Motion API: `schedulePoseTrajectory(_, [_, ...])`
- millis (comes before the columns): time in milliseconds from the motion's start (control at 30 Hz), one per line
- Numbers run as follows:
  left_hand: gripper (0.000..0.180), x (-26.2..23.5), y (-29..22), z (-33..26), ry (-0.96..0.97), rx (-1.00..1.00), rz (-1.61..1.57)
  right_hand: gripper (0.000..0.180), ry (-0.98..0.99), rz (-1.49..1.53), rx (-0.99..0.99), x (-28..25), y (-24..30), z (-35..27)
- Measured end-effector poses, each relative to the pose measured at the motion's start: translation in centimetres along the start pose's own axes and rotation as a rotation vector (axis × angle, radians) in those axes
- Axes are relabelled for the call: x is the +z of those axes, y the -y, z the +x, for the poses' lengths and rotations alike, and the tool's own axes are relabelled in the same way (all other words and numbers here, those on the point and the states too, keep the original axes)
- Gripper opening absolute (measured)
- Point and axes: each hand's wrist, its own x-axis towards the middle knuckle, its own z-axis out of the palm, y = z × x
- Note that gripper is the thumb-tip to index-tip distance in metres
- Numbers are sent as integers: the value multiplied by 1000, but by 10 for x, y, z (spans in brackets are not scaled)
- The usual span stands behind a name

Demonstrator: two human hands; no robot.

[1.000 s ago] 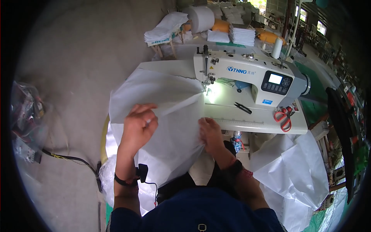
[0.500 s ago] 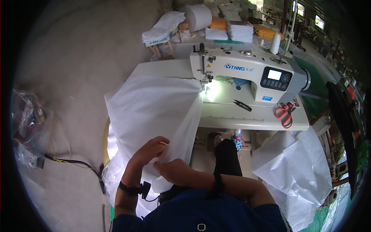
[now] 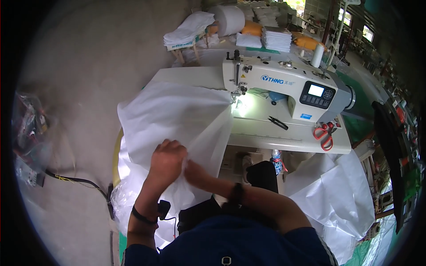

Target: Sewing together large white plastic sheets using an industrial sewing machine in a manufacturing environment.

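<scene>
A large white sheet [image 3: 151,117], thin and slightly see-through, runs from under the needle area of the sewing machine [image 3: 253,73] down to my lap. My left hand [image 3: 167,157], fingers curled, grips a fold of it at its lower middle. Close beside it on the right, my right hand [image 3: 194,174] pinches the same sheet, and its fingertips are partly hidden and slightly blurred. The sheet is drawn into creases between the needle and my hands. A lamp lights the needle area brightly.
Black thread snips [image 3: 278,122] and red-handled scissors [image 3: 325,135] lie on the machine table [image 3: 266,141]. More white sheeting [image 3: 330,190] hangs at the right. Behind the machine are folded white stacks [image 3: 276,39] and a large white roll [image 3: 228,20]. A black cable [image 3: 82,180] lies left.
My left hand has moved up and turned, its fingers curling onto the sheet. My right hand has risen slightly beside it. The sheet's lower part has shifted with them.
</scene>
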Motion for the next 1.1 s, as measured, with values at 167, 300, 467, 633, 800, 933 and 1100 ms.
schedulePoseTrajectory(167, [11, 8, -21, -3, 185, 269, 111, 19, 348, -3, -250, 37, -13, -6])
schedulePoseTrajectory(300, [18, 38, 21, -25, 215, 185, 38, 20, 818, -405, -27, 6, 14, -36])
schedulePoseTrajectory(467, [13, 89, 23, -57, 131, 112, -193, 20, 473, -604, -12, -66, 39, -80])
schedulePoseTrajectory(633, [11, 87, 27, -64, 159, 16, -140, 27, 432, -898, -255, -87, 37, -95])
schedulePoseTrajectory(800, [6, 37, 40, -42, 60, -111, -236, 17, 170, -50, 437, -90, 40, -71])
schedulePoseTrajectory(933, [6, 12, 21, -20, 0, 86, -321, 29, -83, 765, 640, -68, 19, -3])
schedulePoseTrajectory(1100, [22, 17, 8, -8, 302, 258, 50, 50, 153, -275, -196, 12, -29, 20])
